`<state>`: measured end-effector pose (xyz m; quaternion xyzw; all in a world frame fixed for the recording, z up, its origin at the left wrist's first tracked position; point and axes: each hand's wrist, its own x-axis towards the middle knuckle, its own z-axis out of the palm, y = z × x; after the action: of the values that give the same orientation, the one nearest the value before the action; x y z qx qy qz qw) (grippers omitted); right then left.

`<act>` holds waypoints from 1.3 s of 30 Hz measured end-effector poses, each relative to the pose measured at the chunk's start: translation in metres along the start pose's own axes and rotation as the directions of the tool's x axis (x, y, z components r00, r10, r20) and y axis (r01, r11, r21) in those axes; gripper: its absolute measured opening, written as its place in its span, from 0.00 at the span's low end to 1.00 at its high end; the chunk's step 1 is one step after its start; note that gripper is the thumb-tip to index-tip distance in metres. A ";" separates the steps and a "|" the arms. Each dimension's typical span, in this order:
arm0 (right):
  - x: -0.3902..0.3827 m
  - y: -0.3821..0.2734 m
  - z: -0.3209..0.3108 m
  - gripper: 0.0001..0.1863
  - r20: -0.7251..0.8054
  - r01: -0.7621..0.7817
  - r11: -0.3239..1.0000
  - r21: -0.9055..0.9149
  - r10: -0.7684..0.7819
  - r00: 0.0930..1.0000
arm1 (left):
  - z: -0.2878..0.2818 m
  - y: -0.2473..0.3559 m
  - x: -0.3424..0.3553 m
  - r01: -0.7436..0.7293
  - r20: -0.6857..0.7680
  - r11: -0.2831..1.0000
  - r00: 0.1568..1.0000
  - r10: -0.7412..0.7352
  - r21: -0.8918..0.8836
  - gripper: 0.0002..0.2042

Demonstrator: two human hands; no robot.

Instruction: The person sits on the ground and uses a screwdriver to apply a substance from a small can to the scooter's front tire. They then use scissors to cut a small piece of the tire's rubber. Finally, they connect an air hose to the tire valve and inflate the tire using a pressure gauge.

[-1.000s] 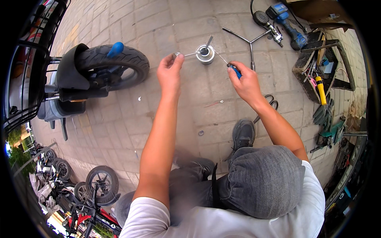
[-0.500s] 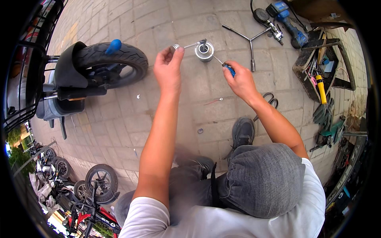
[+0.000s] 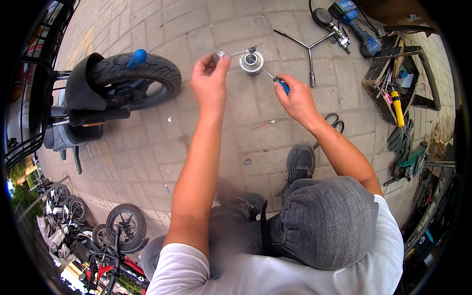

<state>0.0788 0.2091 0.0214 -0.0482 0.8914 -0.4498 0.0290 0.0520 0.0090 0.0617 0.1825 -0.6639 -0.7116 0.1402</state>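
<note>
My left hand point(image 3: 209, 81) is closed on a silvery coiled piece point(image 3: 220, 54); a thin silvery rod runs from there toward a dark upright piece at the mouth of a round metal can point(image 3: 251, 69), which stands on the pavers. My right hand point(image 3: 295, 98) grips a blue-handled tool point(image 3: 283, 88), its thin metal shaft reaching down-left to the can's right side. Whether the shaft's tip touches the can or something in it is too small to tell.
A scooter's front wheel point(image 3: 167, 86) is left. Beyond my right hand lie a three-arm wrench point(image 3: 309, 61), gauge point(image 3: 322, 17), blue power tool point(image 3: 368, 45) and wooden tool caddy point(image 3: 386, 105). Scissors point(image 3: 335, 123) lie near my right forearm. Parked bikes point(image 3: 125, 231) fill the lower left.
My left hand has moved up with its silvery piece, and the rod now meets the top of the dark piece at the can. My right hand has shifted slightly up and left.
</note>
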 end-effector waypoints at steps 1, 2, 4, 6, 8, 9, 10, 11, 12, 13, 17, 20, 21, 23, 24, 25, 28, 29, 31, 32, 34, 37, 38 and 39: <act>0.000 -0.001 0.000 0.14 0.000 -0.003 1.000 -0.001 0.003 1.000 | -0.001 -0.001 0.000 0.008 0.000 1.000 1.000 -0.008 0.009 0.20; 0.000 -0.001 0.000 0.14 0.000 -0.004 1.000 -0.001 0.004 1.000 | -0.002 -0.003 0.000 0.016 -0.001 1.000 1.000 -0.016 0.019 0.20; 0.000 0.000 0.001 0.14 0.002 -0.003 1.000 -0.005 0.003 1.000 | -0.004 -0.005 0.000 0.017 -0.011 0.999 1.000 -0.016 0.046 0.20; 0.000 0.001 0.001 0.14 0.003 -0.008 1.000 -0.001 0.008 1.000 | -0.005 -0.008 -0.001 0.003 -0.028 0.997 1.000 -0.001 0.079 0.20; 0.000 0.000 0.000 0.14 0.004 -0.019 1.000 0.012 0.019 1.000 | -0.005 -0.010 -0.001 0.005 -0.031 0.997 1.000 -0.002 0.078 0.20; 0.000 0.000 0.000 0.14 0.005 -0.022 1.000 0.017 0.022 1.000 | -0.006 -0.010 -0.001 0.005 -0.033 0.997 0.999 -0.003 0.078 0.21; 0.000 0.001 0.000 0.14 0.006 -0.025 0.999 0.021 0.025 1.000 | -0.006 -0.010 -0.001 0.016 -0.027 0.997 1.000 -0.014 0.077 0.20; 0.000 0.002 0.000 0.14 0.006 -0.029 0.999 0.025 0.029 1.000 | -0.006 -0.011 -0.002 0.028 -0.020 0.997 0.999 -0.026 0.076 0.20; 0.000 0.003 0.000 0.14 0.000 -0.027 0.999 0.025 0.027 1.000 | -0.006 -0.011 -0.002 0.039 -0.013 0.996 0.999 -0.038 0.075 0.20; 0.000 0.004 0.000 0.14 -0.005 -0.025 0.999 0.024 0.026 1.000 | -0.007 -0.013 -0.001 0.031 -0.017 0.996 0.999 -0.029 0.082 0.20; 0.000 0.003 0.000 0.14 -0.001 -0.037 0.999 0.038 0.037 0.999 | -0.010 -0.021 -0.001 0.022 -0.035 0.993 0.999 -0.018 0.112 0.20; 0.000 0.001 -0.001 0.14 0.004 -0.050 0.997 0.052 0.050 0.999 | -0.010 -0.022 -0.002 0.033 -0.038 0.992 0.999 -0.028 0.120 0.20; 0.000 0.002 -0.001 0.14 0.001 -0.049 0.997 0.053 0.049 0.999 | -0.010 -0.022 -0.003 0.035 -0.038 0.992 0.999 -0.031 0.120 0.20; 0.000 0.004 0.000 0.15 -0.005 -0.045 0.997 0.056 0.046 0.999 | -0.010 -0.023 -0.003 0.018 -0.039 0.993 0.999 -0.013 0.116 0.20; 0.001 0.004 -0.001 0.15 -0.005 -0.052 0.996 0.067 0.053 0.999 | -0.010 -0.024 -0.003 0.009 -0.040 0.993 0.999 -0.004 0.114 0.20; 0.001 0.003 -0.001 0.15 -0.005 -0.059 0.995 0.077 0.060 0.998 | -0.010 -0.024 -0.002 -0.003 -0.042 0.992 0.999 0.008 0.126 0.20; 0.000 0.003 -0.001 0.15 -0.004 -0.070 0.992 0.102 0.071 0.997 | -0.008 -0.022 -0.001 -0.036 -0.041 0.988 0.998 0.042 0.147 0.20; 0.000 0.003 -0.001 0.15 -0.002 -0.072 0.991 0.109 0.072 0.997 | -0.007 -0.022 0.000 -0.046 -0.038 0.988 0.998 0.052 0.146 0.20; 0.000 0.004 -0.001 0.15 0.010 -0.101 0.982 0.158 0.101 0.995 | -0.006 -0.022 0.000 -0.045 -0.032 0.988 0.998 0.050 0.145 0.20; 0.000 0.005 -0.001 0.16 0.015 -0.117 0.976 0.181 0.116 0.993 | -0.005 -0.020 -0.001 -0.034 -0.026 0.989 0.999 0.038 0.143 0.20; 0.001 0.016 0.004 0.16 0.022 -0.137 0.959 0.248 0.136 0.990 | -0.004 -0.020 -0.002 -0.025 -0.026 0.990 0.999 0.028 0.140 0.20; 0.002 0.021 0.007 0.16 0.042 -0.165 0.933 0.321 0.161 0.986 | -0.006 -0.024 -0.002 -0.030 -0.041 0.990 0.999 0.036 0.134 0.20; 0.003 0.022 0.007 0.17 0.049 -0.175 0.924 0.341 0.168 0.985 | -0.006 -0.024 -0.002 -0.032 -0.040 0.991 0.998 0.038 0.129 0.20; 0.003 0.022 0.007 0.17 0.059 -0.185 0.915 0.360 0.175 0.983 | -0.006 -0.023 -0.002 -0.034 -0.039 0.992 0.998 0.039 0.123 0.20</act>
<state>0.0753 0.2160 -0.0008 0.0345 0.7929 -0.6017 0.0901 0.0574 0.0063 0.0384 0.1932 -0.7063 -0.6630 0.1556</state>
